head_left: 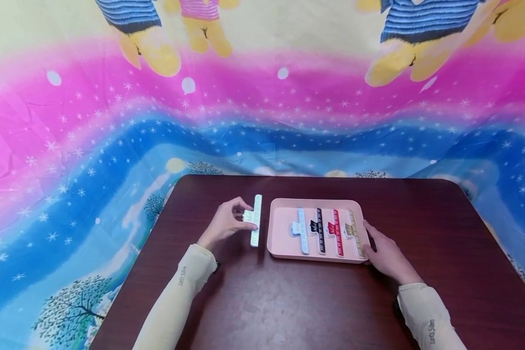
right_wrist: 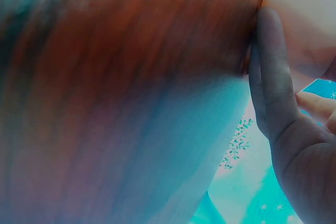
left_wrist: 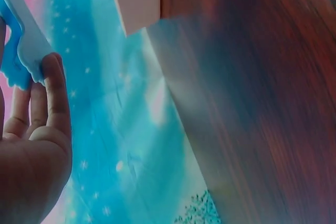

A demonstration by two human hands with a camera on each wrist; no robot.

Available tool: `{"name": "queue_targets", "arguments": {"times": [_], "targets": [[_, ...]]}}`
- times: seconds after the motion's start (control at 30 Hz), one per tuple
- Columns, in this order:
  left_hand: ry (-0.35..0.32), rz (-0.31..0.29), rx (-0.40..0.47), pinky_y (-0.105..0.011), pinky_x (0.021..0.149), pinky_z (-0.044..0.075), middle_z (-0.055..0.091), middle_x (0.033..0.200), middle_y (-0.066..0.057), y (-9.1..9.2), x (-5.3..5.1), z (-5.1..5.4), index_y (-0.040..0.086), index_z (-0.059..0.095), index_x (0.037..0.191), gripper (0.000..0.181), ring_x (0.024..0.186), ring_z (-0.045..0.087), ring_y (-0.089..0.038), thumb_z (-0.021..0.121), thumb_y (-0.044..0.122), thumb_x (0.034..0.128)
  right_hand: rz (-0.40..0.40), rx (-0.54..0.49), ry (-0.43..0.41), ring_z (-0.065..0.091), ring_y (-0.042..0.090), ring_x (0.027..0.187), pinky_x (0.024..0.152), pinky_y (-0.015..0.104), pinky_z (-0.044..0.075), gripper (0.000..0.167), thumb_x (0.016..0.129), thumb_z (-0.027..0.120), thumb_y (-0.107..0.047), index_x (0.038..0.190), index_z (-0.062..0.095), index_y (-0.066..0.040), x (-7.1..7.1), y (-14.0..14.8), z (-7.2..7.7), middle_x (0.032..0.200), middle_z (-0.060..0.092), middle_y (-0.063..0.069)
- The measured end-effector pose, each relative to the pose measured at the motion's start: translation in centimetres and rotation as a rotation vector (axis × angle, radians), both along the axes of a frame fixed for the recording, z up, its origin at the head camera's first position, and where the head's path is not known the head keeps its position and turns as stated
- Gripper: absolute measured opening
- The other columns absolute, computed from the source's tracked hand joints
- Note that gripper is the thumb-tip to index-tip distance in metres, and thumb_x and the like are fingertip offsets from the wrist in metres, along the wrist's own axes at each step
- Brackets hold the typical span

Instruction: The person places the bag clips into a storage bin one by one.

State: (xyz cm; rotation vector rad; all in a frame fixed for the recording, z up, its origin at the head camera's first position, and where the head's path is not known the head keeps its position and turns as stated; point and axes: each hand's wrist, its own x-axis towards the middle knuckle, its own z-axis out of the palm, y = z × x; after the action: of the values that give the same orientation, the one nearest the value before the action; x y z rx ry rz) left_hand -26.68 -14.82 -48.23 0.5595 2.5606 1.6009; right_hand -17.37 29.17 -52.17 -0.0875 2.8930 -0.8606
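In the head view my left hand (head_left: 225, 222) pinches a pale mint clip (head_left: 255, 224) by its shaped handle, just left of the tray. Its long bar, printed like piano keys, stands nearly lengthwise. The left wrist view shows the fingers (left_wrist: 55, 90) on part of the clip (left_wrist: 32, 45). My right hand (head_left: 387, 253) holds the right side of the pink tray (head_left: 281, 243), thumb at the rim. In the tray lie a light blue clip (head_left: 304, 231), a black clip (head_left: 321, 231), a red clip (head_left: 338, 232) and a gold clip (head_left: 354, 233), side by side.
The dark wooden table (head_left: 271, 301) has rounded far corners. A patterned cloth (head_left: 262, 116) with snowflakes and cartoon figures hangs behind it and along its sides.
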Motion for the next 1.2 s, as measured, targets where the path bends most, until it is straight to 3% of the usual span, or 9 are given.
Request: {"name": "queue_targets", "arguments": {"times": [0.43,0.6,0.7,0.83,1.03,1.2], "targets": [[0.033,-0.009,-0.083,-0.047,0.086,0.061,0.075,0.102,-0.009,3.7,-0.6,-1.2,0.012,0.070,0.100,0.048,0.092,0.073,-0.030,0.100,0.021,0.0648,0.004,-0.013,-0.006,0.038,0.055,0.143,0.113,0.069,0.035,0.074,0.100,0.059,-0.012,0.162,0.021,0.003,-0.1,-0.2,-0.2,0.158,0.033,0.037],[0.071,0.018,-0.127,-0.032,0.075,0.058,0.075,0.094,-0.003,4.2,-0.7,-1.5,0.014,0.071,0.100,0.048,0.083,0.068,-0.024,0.101,0.025,0.0638,0.006,-0.012,-0.012,0.036,0.056,0.143,0.113,0.070,0.034,0.075,0.100,0.060,-0.012,0.162,0.020,0.003,-0.3,-0.3,-0.3,0.158,0.032,0.037],[0.095,0.020,-0.160,-0.027,0.074,0.052,0.073,0.092,-0.003,4.4,-0.8,-1.8,0.015,0.072,0.100,0.048,0.087,0.067,-0.030,0.101,0.026,0.0633,0.004,-0.015,-0.008,0.036,0.056,0.143,0.113,0.070,0.034,0.074,0.100,0.060,-0.012,0.162,0.021,0.004,-0.3,-0.5,-0.4,0.158,0.033,0.037],[0.113,0.008,-0.196,-0.028,0.076,0.048,0.069,0.091,-0.002,4.9,-0.8,-2.2,0.014,0.071,0.100,0.049,0.093,0.063,-0.037,0.101,0.027,0.0633,0.003,-0.018,-0.008,0.037,0.055,0.143,0.114,0.069,0.034,0.074,0.100,0.058,-0.012,0.162,0.021,0.004,-0.2,-0.4,-0.5,0.159,0.032,0.037],[0.131,-0.037,-0.222,-0.027,0.077,0.050,0.069,0.091,0.001,6.3,-1.1,-2.3,0.011,0.071,0.103,0.052,0.089,0.063,-0.025,0.100,0.030,0.0640,-0.009,-0.007,-0.019,0.035,0.057,0.143,0.112,0.071,0.033,0.075,0.100,0.058,-0.012,0.162,0.019,0.003,0.0,0.3,-0.3,0.159,0.030,0.038],[0.135,-0.031,-0.263,-0.026,0.078,0.047,0.067,0.089,0.003,7.0,-1.1,-2.5,0.017,0.071,0.099,0.050,0.088,0.060,-0.022,0.101,0.031,0.0622,-0.010,-0.017,-0.036,0.033,0.056,0.145,0.114,0.071,0.032,0.075,0.101,0.058,-0.013,0.163,0.018,0.002,-0.2,0.0,-0.2,0.160,0.029,0.037]]}}
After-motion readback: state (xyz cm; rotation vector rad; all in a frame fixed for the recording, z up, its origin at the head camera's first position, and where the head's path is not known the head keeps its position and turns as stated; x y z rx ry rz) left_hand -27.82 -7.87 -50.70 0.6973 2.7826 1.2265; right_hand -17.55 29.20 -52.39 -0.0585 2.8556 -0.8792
